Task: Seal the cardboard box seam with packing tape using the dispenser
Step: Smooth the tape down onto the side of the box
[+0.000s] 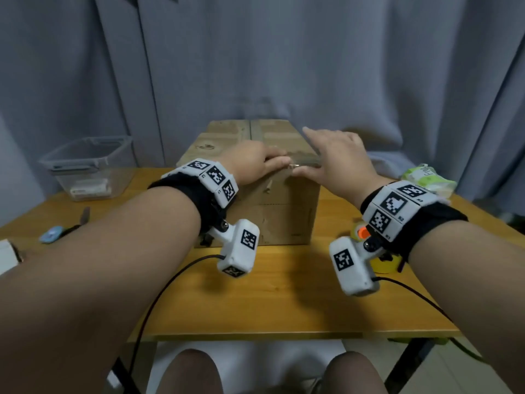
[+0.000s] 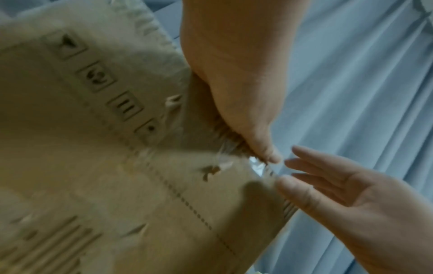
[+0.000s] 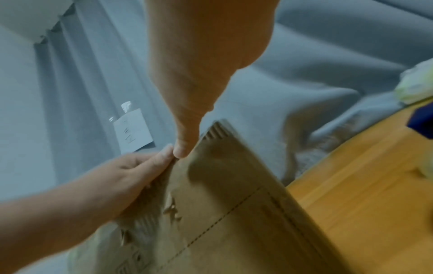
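- A cardboard box (image 1: 257,189) is seen standing on a wooden table (image 1: 284,294), before a grey curtain (image 1: 284,52).
- Its near top edge is pressed by the left hand (image 1: 252,163), fingers laid flat.
- The right hand (image 1: 338,157) is spread wide on top, thumb at a glint of clear tape (image 2: 256,166).
- A yellow-and-orange dispenser (image 1: 360,231) is partly hidden behind the right wrist.

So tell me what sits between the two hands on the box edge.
A crumpled bit of clear tape on the cardboard box, between left hand and right hand; left wrist view.

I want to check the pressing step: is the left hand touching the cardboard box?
Touching. The left wrist view shows the left hand lying along the cardboard box top edge, fingertips pressed on it.
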`<state>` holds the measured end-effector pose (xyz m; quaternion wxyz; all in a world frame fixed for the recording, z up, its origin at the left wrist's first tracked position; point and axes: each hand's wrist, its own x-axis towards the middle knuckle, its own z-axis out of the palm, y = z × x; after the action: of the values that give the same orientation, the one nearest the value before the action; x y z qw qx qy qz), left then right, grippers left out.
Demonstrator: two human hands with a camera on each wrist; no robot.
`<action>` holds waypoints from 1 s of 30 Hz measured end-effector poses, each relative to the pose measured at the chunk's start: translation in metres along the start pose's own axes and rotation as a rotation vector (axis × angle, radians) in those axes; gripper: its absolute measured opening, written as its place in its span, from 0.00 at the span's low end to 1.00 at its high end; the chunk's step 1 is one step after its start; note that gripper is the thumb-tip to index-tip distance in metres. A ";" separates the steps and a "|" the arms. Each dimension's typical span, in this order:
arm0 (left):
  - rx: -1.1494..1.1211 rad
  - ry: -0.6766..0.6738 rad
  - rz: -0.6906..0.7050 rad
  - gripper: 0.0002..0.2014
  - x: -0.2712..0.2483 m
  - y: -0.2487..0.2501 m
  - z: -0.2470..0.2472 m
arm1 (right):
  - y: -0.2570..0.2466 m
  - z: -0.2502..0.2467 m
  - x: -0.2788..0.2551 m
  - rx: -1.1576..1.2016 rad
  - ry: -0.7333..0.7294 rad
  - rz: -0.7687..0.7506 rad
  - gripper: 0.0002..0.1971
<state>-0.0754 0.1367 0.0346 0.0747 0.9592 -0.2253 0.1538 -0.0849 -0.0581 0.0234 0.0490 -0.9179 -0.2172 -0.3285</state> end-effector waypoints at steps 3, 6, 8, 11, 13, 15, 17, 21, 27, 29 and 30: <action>-0.018 0.030 -0.035 0.24 -0.002 -0.004 0.011 | 0.017 0.004 -0.010 0.111 0.000 0.124 0.38; 0.067 0.018 -0.030 0.30 -0.004 -0.004 0.012 | 0.028 0.012 -0.019 0.276 0.048 0.204 0.32; 0.095 0.024 -0.039 0.32 -0.005 -0.001 0.013 | 0.029 0.015 -0.022 0.442 0.127 0.230 0.32; 0.162 0.011 -0.043 0.36 -0.006 0.005 0.015 | 0.027 0.016 -0.024 0.572 0.178 0.260 0.33; 0.201 0.000 -0.030 0.36 -0.005 0.008 0.015 | 0.026 0.015 -0.026 0.636 0.161 0.309 0.29; 0.175 0.013 -0.012 0.33 -0.002 0.012 0.014 | 0.025 0.016 -0.030 0.695 0.134 0.357 0.29; 0.098 0.037 0.024 0.27 0.003 0.017 0.015 | 0.025 0.021 -0.035 0.733 0.094 0.407 0.34; 0.030 0.058 0.138 0.21 0.013 0.031 0.022 | 0.024 0.035 -0.047 0.710 -0.057 0.426 0.43; 0.075 0.194 0.108 0.24 0.015 0.030 0.033 | 0.012 0.050 -0.048 0.694 0.004 0.390 0.30; 0.100 0.228 0.100 0.24 0.014 0.031 0.037 | 0.010 0.053 -0.047 0.726 0.064 0.403 0.25; 0.105 0.238 0.094 0.25 0.013 0.031 0.038 | 0.009 0.053 -0.048 0.731 0.094 0.416 0.23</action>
<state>-0.0681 0.0960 0.0057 0.0431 0.9252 -0.2510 0.2813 -0.0831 -0.0710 -0.0475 0.4465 -0.8483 -0.1272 -0.2546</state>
